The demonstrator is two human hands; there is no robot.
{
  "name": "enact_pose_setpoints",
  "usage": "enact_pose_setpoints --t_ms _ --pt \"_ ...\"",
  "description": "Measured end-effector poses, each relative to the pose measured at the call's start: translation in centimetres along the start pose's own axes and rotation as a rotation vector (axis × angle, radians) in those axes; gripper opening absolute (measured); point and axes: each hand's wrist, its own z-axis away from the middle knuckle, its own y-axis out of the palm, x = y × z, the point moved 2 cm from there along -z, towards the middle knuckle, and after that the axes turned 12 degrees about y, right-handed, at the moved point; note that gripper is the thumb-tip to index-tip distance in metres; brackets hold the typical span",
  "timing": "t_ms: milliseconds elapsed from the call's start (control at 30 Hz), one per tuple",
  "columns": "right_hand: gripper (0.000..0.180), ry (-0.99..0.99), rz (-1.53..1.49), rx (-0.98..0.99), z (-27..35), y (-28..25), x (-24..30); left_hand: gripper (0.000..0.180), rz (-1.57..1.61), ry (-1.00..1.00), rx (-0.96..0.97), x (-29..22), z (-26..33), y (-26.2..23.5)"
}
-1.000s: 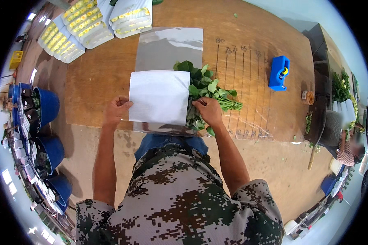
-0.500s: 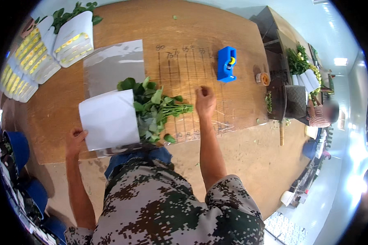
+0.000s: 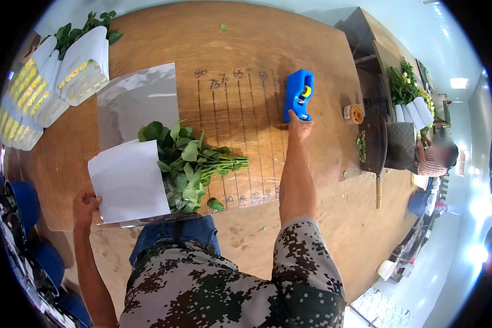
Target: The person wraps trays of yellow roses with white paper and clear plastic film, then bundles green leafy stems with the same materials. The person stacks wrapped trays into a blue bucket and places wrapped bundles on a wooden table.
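A bunch of leafy green stems (image 3: 188, 169) lies on the wooden table, its other end covered by a white ribbed paper wrap (image 3: 128, 183). The cut stem ends point right. My left hand (image 3: 86, 209) is closed at the wrap's near left edge, pinching it. Farther right, my right hand (image 3: 299, 129) is closed on the front end of a blue tape dispenser (image 3: 297, 93) with a yellow core. Whether a strip of tape is between those fingers is too small to tell. Beneath the bunch lies a clear plastic sheet (image 3: 139, 93).
Finished-looking white-wrapped bunches of yellow flowers (image 3: 82, 74) are stacked at the far left. Marked lines cross the wooden table (image 3: 229, 49). A small orange-topped tub (image 3: 353, 113) and a long-handled blade (image 3: 379, 164) sit right. Another person (image 3: 434, 158) works beyond. Blue buckets (image 3: 24, 199) stand left.
My right hand has moved from beside the stem ends to the tape dispenser, which has turned slightly. The left hand stays at the paper wrap's edge. The whole view has shifted a little.
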Motion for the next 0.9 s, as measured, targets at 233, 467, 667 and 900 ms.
enact_pose_setpoints --t_ms 233,467,667,900 --pt "0.083 -0.165 0.154 0.137 3.3 -4.9 -4.3 0.025 0.106 0.035 0.051 1.7 -0.9 0.3" --pt "0.049 -0.221 0.149 0.357 1.5 -6.4 0.4 0.027 0.166 0.019 0.061 0.3 -0.3 0.7" --pt "0.018 0.105 0.068 0.491 -2.8 -5.7 -0.1 0.037 0.130 0.012 0.095 0.5 -0.7 0.8" --pt "0.012 0.304 -0.190 0.603 4.4 -9.9 -2.0 0.041 0.122 0.029 0.091 0.9 -0.1 0.6"
